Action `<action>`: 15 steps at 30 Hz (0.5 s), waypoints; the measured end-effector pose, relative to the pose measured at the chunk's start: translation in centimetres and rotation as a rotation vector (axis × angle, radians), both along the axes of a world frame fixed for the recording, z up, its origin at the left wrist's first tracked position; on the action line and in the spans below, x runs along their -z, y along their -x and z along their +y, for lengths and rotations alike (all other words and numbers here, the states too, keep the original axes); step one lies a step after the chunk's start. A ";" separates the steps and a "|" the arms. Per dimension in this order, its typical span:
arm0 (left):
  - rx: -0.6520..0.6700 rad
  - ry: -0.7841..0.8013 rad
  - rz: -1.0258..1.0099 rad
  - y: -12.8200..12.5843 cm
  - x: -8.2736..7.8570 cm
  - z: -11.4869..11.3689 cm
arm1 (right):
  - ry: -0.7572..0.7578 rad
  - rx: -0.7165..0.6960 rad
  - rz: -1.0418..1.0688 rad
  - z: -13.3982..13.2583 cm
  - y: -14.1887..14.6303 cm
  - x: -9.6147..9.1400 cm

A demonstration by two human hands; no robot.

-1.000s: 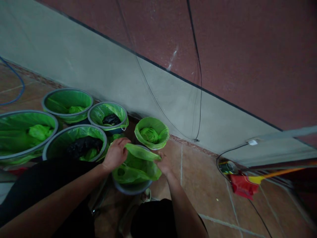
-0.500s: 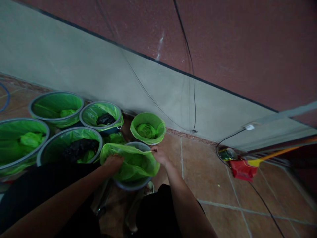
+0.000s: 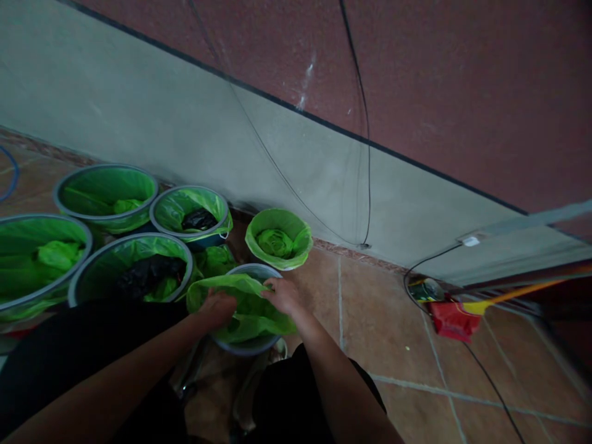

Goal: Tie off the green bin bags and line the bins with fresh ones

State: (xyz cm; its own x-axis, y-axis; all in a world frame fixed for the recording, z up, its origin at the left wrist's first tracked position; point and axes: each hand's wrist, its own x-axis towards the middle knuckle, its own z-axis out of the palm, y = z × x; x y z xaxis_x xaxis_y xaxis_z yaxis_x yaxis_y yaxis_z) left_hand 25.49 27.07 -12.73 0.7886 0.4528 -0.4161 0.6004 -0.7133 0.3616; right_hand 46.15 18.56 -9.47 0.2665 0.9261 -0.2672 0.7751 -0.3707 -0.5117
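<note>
A green plastic bag [image 3: 250, 325] hangs loosely over a grey-rimmed bin [image 3: 247, 351] on the floor between my knees. My left hand [image 3: 221, 308] is closed on the bag's near left edge. With fingertips pinched, my right hand [image 3: 282, 295] grips the bag's edge on the right side of the opening. The bag's mouth is partly spread, and some of the bin's rim shows behind and below it. Just beyond my right hand stands a smaller bin [image 3: 301, 260] lined in green, with a crumpled green bag inside.
Left of me stand several bins lined with green bags, among them a bin [image 3: 130, 237] holding black plastic. A red broom head [image 3: 456, 320] with a yellow handle lies at the right. Cables [image 3: 369, 185] run down the wall [image 3: 185, 135] and across the tiled floor [image 3: 383, 320].
My right hand has slid left and inward along the bag's edge, closer to my left hand. My left hand has shifted slightly right, still gripping the bag.
</note>
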 end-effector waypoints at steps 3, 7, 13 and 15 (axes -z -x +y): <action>-0.070 0.137 0.000 -0.7 -1.6 0.2 | 0.013 0.016 0.002 0.0 -0.2 0.8; -0.109 0.394 -0.085 -0.9 -3.1 1.4 | 0.002 0.079 0.043 0.2 -0.3 1.9; -0.221 0.617 -0.151 -0.6 -3.4 2.0 | -0.108 0.226 0.368 1.1 -0.4 2.4; -0.227 0.624 -0.155 -0.6 -3.1 2.1 | -0.106 0.252 0.568 1.1 -0.4 2.1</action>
State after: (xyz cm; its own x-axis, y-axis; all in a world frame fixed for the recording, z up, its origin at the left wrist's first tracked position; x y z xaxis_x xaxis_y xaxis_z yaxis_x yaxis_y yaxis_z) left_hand 26.12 29.12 -9.63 0.7739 0.3256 -0.5431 0.6187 -0.2061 0.7581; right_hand 46.54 19.69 -11.60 0.3234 0.8825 -0.3413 0.2673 -0.4313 -0.8617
